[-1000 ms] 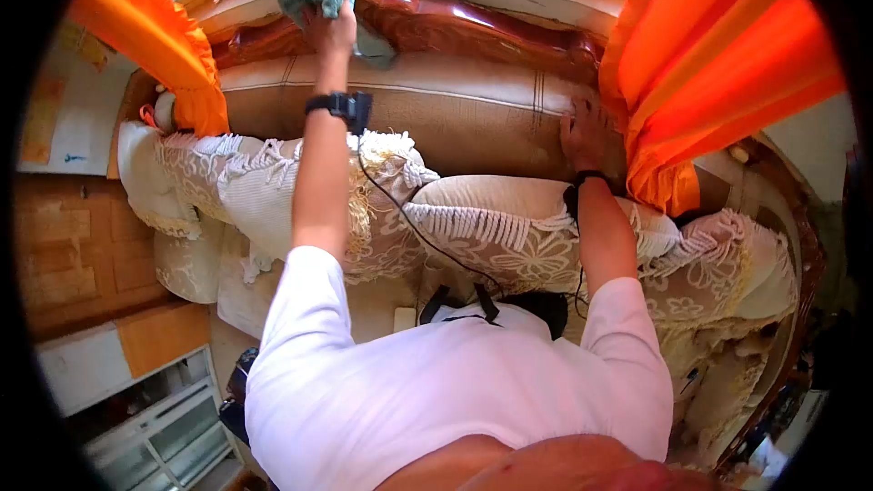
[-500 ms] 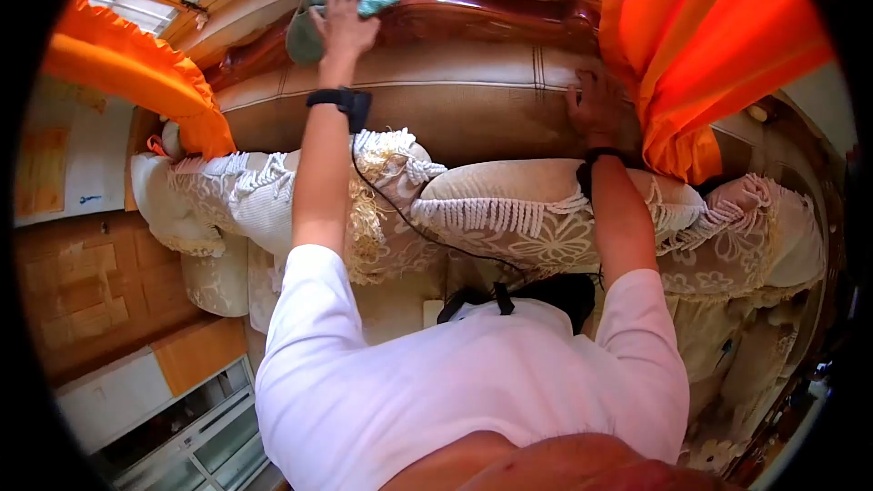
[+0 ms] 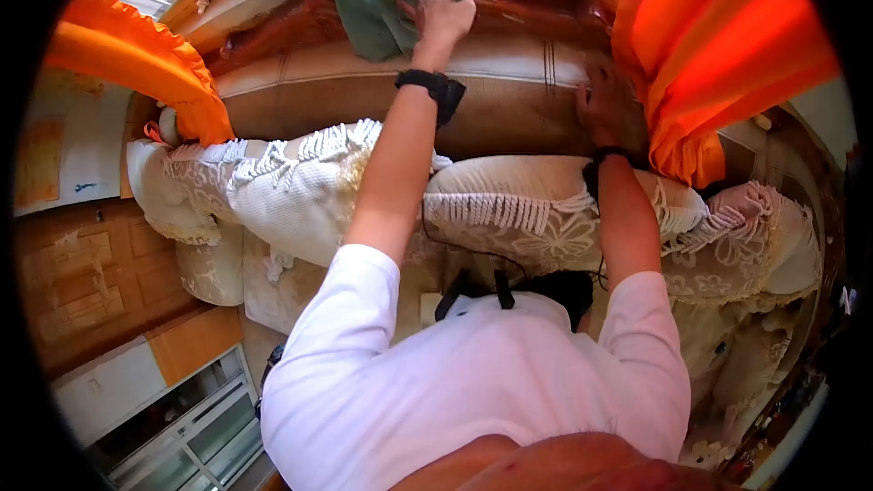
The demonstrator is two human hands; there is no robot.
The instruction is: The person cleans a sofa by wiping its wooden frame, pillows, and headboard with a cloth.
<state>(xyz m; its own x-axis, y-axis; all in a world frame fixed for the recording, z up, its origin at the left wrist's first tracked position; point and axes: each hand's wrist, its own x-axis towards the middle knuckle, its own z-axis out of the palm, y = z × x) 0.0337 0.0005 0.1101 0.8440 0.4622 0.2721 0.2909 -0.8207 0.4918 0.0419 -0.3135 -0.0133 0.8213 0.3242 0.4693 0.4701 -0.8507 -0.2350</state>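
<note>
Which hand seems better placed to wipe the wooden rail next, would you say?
Probably the left hand, which holds the green cloth at the wooden rail; the right hand rests on the backrest without a cloth.

Cloth [image 3: 382,5] green; curtain [image 3: 727,64] bright orange; shirt [image 3: 518,355] white; cushion cover [image 3: 556,241] beige, whitish floral; trim [image 3: 536,7] reddish-brown.

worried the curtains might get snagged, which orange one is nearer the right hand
The wider curtain on the right, hanging just beside the right hand; the narrower curtain hangs at the far left, beyond the left hand.
</note>
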